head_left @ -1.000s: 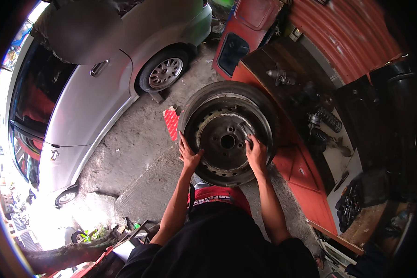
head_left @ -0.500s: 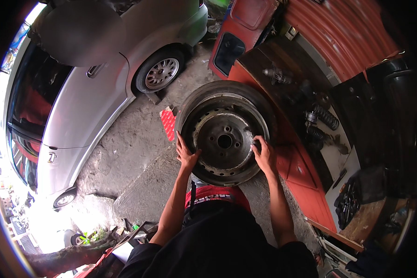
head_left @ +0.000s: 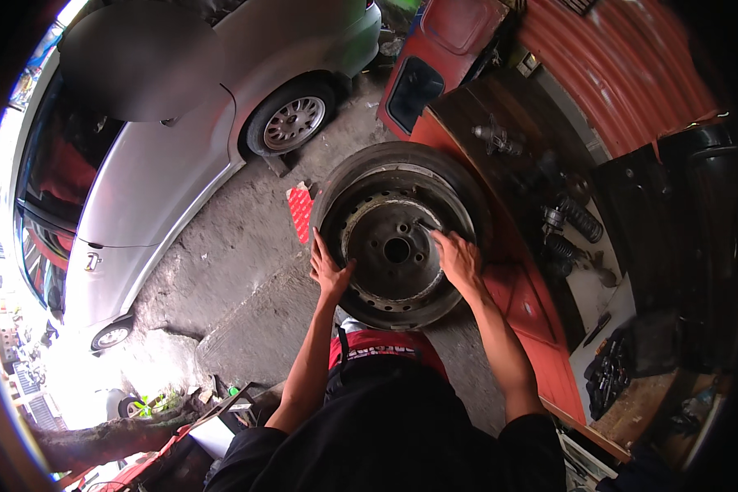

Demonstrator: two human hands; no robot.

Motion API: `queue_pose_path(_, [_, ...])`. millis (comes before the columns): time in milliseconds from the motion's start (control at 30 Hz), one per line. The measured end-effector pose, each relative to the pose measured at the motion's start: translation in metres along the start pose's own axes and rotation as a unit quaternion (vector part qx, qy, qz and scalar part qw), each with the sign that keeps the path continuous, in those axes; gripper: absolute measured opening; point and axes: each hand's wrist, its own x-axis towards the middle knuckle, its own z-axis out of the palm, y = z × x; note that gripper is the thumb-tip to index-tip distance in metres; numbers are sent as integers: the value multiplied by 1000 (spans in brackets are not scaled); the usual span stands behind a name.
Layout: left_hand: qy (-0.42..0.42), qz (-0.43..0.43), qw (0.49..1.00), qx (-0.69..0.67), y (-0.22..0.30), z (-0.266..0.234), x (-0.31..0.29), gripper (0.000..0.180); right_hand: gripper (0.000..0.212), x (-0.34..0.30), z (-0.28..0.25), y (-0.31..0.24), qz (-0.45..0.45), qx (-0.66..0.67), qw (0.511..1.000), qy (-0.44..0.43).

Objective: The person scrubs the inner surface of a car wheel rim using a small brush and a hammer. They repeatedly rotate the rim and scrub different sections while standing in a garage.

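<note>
A car wheel, a dark steel rim with a tyre around it, lies face up in front of my body. My left hand rests on its near left edge, fingers stretched along the tyre and thumb spread toward the rim. Over the right side of the rim's face, my right hand is closed on a small, thin dark tool. The tool points toward the bolt holes around the centre bore. Its grip is hidden in my fingers, so its exact kind does not show.
A silver car stands on the left. Beside the wheel lies a red patterned piece of card. To the right, a red panel borders a surface holding coil-spring shock absorbers and a black bag of tools.
My right hand has moved inward and slightly up across the rim's face, and the tool's thin end now shows. My left hand stays on the tyre.
</note>
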Motion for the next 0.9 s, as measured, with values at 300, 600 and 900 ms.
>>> queue_pose_path(300, [-3, 5, 1000, 11, 14, -3, -6, 129, 30, 14, 6, -14, 14, -6, 1000, -6])
queue_pose_path(600, [11, -6, 1000, 11, 3, -1, -7, 129, 33, -20, 1, 16, 30, -6, 999, -20])
queue_pose_path(900, [7, -24, 1000, 0, 11, -4, -2, 131, 29, -7, 9, 1, 27, -2, 1000, 15])
